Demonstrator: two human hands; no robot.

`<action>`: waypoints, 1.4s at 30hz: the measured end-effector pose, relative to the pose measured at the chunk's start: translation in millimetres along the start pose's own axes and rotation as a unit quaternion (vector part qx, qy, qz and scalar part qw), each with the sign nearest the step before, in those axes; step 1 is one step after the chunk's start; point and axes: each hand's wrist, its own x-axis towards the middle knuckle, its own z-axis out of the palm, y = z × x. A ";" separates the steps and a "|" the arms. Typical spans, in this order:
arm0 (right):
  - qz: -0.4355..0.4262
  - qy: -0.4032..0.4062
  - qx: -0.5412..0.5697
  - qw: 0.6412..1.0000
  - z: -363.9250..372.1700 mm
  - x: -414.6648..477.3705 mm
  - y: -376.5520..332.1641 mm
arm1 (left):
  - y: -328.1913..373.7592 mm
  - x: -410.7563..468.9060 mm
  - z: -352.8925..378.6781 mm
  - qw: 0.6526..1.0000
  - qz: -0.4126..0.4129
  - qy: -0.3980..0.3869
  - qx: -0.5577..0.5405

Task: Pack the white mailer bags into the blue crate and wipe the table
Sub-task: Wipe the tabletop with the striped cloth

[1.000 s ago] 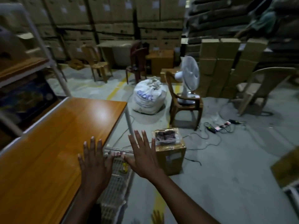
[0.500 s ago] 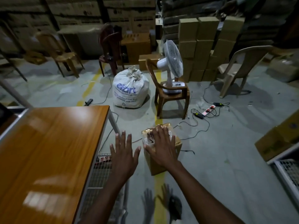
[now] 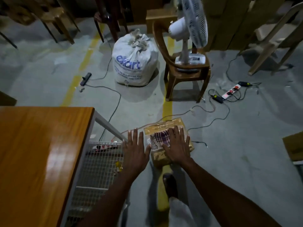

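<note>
Both hands are out in front, fingers straight and fanned wide, nothing pinched. The right hand (image 3: pixel 176 148) lies over a clear packet (image 3: pixel 156 139) with checked cloth inside, which sits on top of a small cardboard box (image 3: pixel 159 158) on the floor. Can't tell if the palm is actually pressing down or just over it. The left hand (image 3: pixel 135 153) is just beside the packet's left edge, over the gap between the box and a wire mesh basket (image 3: pixel 98 161).

The table (image 3: pixel 41 145) fills the lower left. Its far right corner points toward the white sack (image 3: pixel 134 63), and its right edge runs back toward the person with the mesh basket tucked just under and beside it. A grey table leg (image 3: pixel 109 126) slants out from that corner toward the left hand.

The box sits right on a yellow floor line (image 3: pixel 167 108), and the person's foot (image 3: pixel 170 185) is on the same line, near the box. To the right of the box there's a wide stretch of bare concrete floor (image 3: pixel 246 153) out to another carton (image 3: pixel 293 146) at the frame's edge. Beyond the box is a brown chair (image 3: pixel 185 76) carrying a white fan (image 3: pixel 188 30), with a power strip (image 3: pixel 231 92) off to its right.
</note>
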 end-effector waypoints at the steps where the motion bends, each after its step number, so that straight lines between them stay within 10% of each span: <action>1: -0.008 -0.003 -0.004 1.000 4.8 12.8 4.0 | 1.7 13.5 7.0 1.000 -0.004 -0.008 0.004; 27: -0.027 0.016 -0.123 0.992 132.4 147.6 90.2 | -0.9 91.2 154.6 0.997 -0.021 -0.072 -0.001; 42: 0.041 0.067 0.083 0.993 136.9 141.3 86.1 | -7.4 86.8 143.7 0.996 -0.038 -0.078 -0.007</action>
